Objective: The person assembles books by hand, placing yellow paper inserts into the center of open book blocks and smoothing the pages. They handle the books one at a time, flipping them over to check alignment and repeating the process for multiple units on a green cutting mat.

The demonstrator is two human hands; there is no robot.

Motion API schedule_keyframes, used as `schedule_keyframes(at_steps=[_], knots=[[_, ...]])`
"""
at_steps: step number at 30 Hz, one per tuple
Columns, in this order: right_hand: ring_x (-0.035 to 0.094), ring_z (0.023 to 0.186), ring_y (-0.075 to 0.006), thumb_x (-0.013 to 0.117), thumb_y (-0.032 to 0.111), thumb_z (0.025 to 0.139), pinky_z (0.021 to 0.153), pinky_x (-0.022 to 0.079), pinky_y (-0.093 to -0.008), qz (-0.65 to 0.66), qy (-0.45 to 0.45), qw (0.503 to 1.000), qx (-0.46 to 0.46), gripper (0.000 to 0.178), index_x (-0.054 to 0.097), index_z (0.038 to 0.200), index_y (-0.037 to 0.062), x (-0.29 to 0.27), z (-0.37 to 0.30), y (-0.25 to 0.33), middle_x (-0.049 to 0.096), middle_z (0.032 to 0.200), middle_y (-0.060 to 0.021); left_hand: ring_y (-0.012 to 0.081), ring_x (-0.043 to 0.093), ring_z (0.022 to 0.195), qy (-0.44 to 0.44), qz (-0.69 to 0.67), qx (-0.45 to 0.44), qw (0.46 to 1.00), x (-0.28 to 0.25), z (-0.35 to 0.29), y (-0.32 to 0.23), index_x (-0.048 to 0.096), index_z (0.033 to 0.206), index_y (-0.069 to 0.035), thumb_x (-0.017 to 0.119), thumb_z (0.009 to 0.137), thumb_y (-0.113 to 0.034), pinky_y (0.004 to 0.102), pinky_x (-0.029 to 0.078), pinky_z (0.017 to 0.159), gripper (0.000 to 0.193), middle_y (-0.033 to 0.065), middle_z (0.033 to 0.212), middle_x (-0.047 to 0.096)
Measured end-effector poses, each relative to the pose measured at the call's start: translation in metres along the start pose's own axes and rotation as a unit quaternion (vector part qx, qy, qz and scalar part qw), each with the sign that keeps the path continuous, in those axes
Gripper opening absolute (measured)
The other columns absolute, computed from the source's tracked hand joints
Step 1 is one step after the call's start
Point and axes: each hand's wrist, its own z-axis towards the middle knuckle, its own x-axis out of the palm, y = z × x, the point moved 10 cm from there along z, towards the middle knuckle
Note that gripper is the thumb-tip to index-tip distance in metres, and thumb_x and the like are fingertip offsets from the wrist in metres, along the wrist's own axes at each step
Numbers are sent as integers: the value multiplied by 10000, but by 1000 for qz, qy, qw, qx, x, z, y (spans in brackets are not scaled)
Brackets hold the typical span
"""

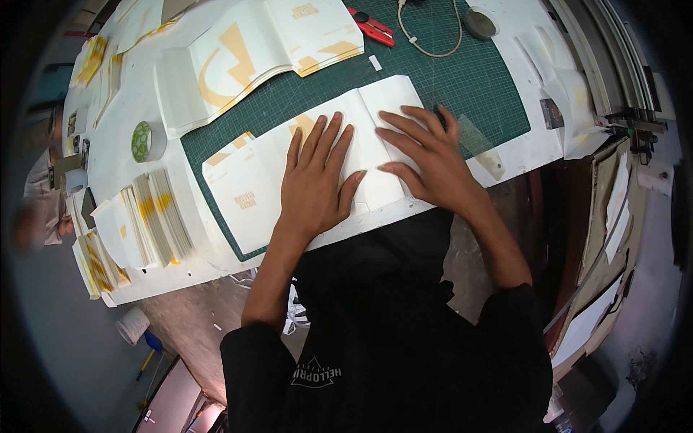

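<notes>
A white printed paper cover (249, 191) with pale yellow print lies on the green cutting mat (498, 94) at the table's near edge. My left hand (314, 173) rests flat on its middle, fingers stretched out and slightly apart. On the cover's right part, beside a crease running away from me, my right hand (429, 155) lies with fingers spread. Neither hand grips anything. Part of the cover is hidden under both hands. A dark object (439, 114), partly hidden, sits by the right fingers, and a clear plastic strip (480, 144) lies just right of that hand.
Similar printed sheets (253, 54) are stacked beyond the cover. A red box cutter (372, 27), a looped cable (440, 54) and a round grey object (479, 24) lie farther back. At left stand a green-topped round container (141, 141) and a row of folded paper bundles (155, 216).
</notes>
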Motion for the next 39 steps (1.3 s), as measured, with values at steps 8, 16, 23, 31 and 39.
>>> schedule_keyframes(at_steps=[8, 16, 23, 31, 39], knots=[[450, 1481, -311, 698, 367, 1019, 1257, 214, -645, -95, -3, 994, -52, 433, 699, 1398, 157, 11, 49, 3, 557, 1596, -2, 352, 345, 1590, -2, 16, -6, 1000, -2, 0, -1, 498, 1581, -40, 641, 1028, -360, 557, 195, 1309, 655, 168, 1690, 419], [484, 1443, -319, 721, 326, 1010, 1238, 243, -649, -74, -16, 994, -80, 379, 748, 1333, 129, 4, 51, 3, 631, 1520, -34, 373, 329, 1591, 1, -3, -17, 1000, 1, -1, 2, 463, 1601, -67, 602, 1039, -315, 575, 198, 1309, 629, 167, 1698, 398], [466, 1474, -323, 757, 299, 989, 1257, 221, -649, -63, 27, 995, -69, 423, 730, 1381, 143, 6, 53, -2, 609, 1561, -33, 382, 347, 1578, -3, -5, -12, 1000, -1, 0, 1, 482, 1585, -58, 612, 1035, -296, 574, 212, 1303, 614, 170, 1686, 416], [494, 1434, -307, 770, 259, 973, 1244, 250, -623, -71, 10, 994, -79, 372, 765, 1328, 147, 7, 55, -1, 642, 1521, -21, 364, 456, 1507, -31, 28, 22, 999, -18, 20, -1, 700, 1304, 11, 753, 951, -489, 558, 281, 1270, 615, 214, 1531, 575], [522, 1384, -263, 773, 210, 941, 1252, 257, -579, -35, 16, 996, -78, 345, 787, 1284, 175, 10, 67, -11, 675, 1465, 20, 356, 445, 1520, 5, 9, 39, 999, -12, 26, 3, 647, 1384, 11, 750, 945, -519, 552, 285, 1287, 696, 196, 1560, 551]])
